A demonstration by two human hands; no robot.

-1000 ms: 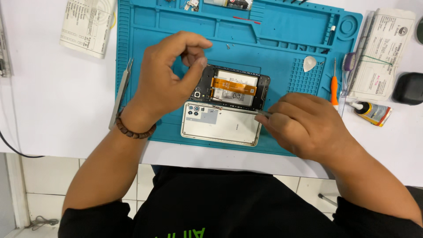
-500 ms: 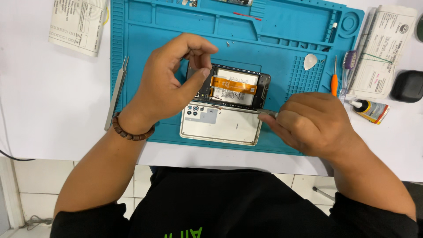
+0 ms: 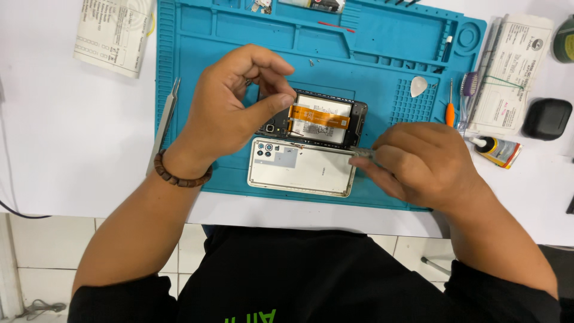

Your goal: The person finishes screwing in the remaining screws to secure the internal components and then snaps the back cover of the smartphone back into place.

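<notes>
The left hand [image 3: 239, 107] is hovering over the left end of the opened phone [image 3: 320, 116], thumb and forefinger pinched together on something too small to make out, the other fingers curled loosely above. The phone is lying face down in the middle of the blue work mat [image 3: 197, 54], its orange ribbon cable showing. Just near of it, almost touching, the white back cover [image 3: 299, 173] is sitting close to the mat's near edge. The right hand [image 3: 418, 164] is closing around a thin metal tool [image 3: 362, 154], whose tip is resting at the phone's near right corner. To the left, tweezers [image 3: 164, 122] are lying along the mat's edge. Right of the phone, the ridged patch with a white pick [image 3: 418, 87] is staying open, with an orange screwdriver [image 3: 450, 107] beyond it.
</notes>
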